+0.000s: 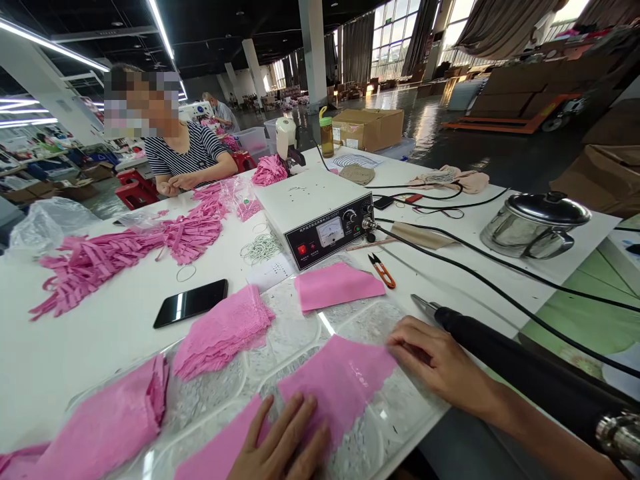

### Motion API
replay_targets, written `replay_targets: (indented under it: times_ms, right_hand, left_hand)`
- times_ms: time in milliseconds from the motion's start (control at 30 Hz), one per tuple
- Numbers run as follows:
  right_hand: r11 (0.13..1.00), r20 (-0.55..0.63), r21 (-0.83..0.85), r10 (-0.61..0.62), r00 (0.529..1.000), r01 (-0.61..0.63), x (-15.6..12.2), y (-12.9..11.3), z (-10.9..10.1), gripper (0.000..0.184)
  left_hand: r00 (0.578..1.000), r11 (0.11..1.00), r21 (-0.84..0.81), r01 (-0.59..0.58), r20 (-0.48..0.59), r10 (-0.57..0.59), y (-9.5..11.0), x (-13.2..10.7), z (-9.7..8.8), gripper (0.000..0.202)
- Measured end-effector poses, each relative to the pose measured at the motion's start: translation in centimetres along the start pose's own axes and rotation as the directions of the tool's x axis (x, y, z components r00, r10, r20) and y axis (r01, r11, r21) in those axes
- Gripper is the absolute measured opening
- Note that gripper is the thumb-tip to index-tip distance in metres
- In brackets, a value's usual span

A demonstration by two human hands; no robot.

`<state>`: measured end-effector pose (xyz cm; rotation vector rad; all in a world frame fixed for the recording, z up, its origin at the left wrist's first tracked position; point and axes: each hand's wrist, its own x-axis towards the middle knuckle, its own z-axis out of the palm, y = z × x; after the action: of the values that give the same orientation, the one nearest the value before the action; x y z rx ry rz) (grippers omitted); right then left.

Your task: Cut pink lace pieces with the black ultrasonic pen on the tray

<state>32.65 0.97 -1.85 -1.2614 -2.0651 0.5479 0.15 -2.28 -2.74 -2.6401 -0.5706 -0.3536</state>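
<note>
Your left hand (273,453) rests, fingers spread, on the pink sheet (340,370) atop the clear mat (400,417); your right hand (437,350) is at its right corner, grip unclear. You seem midway: this sheet looks unfinished, and the pink stack (220,333) nearby may be done or waiting.

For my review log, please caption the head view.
Left hand and right hand at one pink cloth piece, with a control box beyond.
</note>
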Motion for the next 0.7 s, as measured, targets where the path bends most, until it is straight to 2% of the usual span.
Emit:
replay_targets:
  times_ms: [133, 200, 267, 333, 400, 467, 567, 633, 700]
  right_hand:
    - [0.979, -0.068, -0.071, -0.198, 0.978, 0.193, -0.8, 0.4, 0.1, 0.025]
    - [0.970, -0.099, -0.097, -0.231, 0.968, 0.222, -1.2, 0.6, 0.3, 0.029]
    - [0.978, -0.146, -0.096, -0.200, 0.969, 0.187, -1.8, 0.9, 0.5, 0.030]
    - [0.990, -0.233, -0.098, -0.121, 0.965, 0.100, -3.0, 1.3, 0.7, 0.026]
    - [0.997, -0.359, -0.073, -0.010, 0.933, -0.017, -4.5, 1.9, 1.0, 0.017]
    - [0.989, -0.481, 0.010, 0.134, 0.867, -0.147, -6.0, 2.9, 1.1, 0.011]
    - [0.946, -0.624, 0.168, 0.321, 0.713, -0.278, -7.1, 4.6, 1.0, 0.019]
    - [0.929, -0.690, 0.238, 0.367, 0.624, -0.283, -6.8, 5.4, 0.8, 0.032]
    - [0.917, -0.724, 0.317, 0.398, 0.564, -0.241, -6.0, 5.4, 0.8, 0.054]
  left_hand:
    - [0.999, 0.999, -0.040, -0.038, -0.005, 0.037, -0.8, 2.4, -0.2, 0.043]
    - [0.999, 0.997, -0.055, -0.045, 0.002, 0.046, -1.0, 3.3, 0.1, 0.044]
    - [0.998, 0.996, -0.055, -0.064, 0.001, 0.064, -1.3, 3.9, 0.4, 0.044]
    - [0.996, 0.995, -0.056, -0.085, -0.019, 0.084, -1.5, 4.5, 0.6, 0.043]
    - [0.995, 0.993, -0.074, -0.095, -0.044, 0.092, -1.9, 5.4, 0.7, 0.039]
    - [0.995, 0.989, -0.113, -0.098, -0.044, 0.094, -2.3, 6.8, 0.6, 0.033]
    - [0.992, 0.968, -0.223, -0.112, 0.034, 0.123, -2.9, 9.1, 0.5, 0.032]
    - [0.985, 0.940, -0.322, -0.114, 0.091, 0.150, -3.2, 10.4, 0.6, 0.034]
    - [0.978, 0.914, -0.391, -0.109, 0.123, 0.169, -3.3, 11.1, 0.9, 0.035]
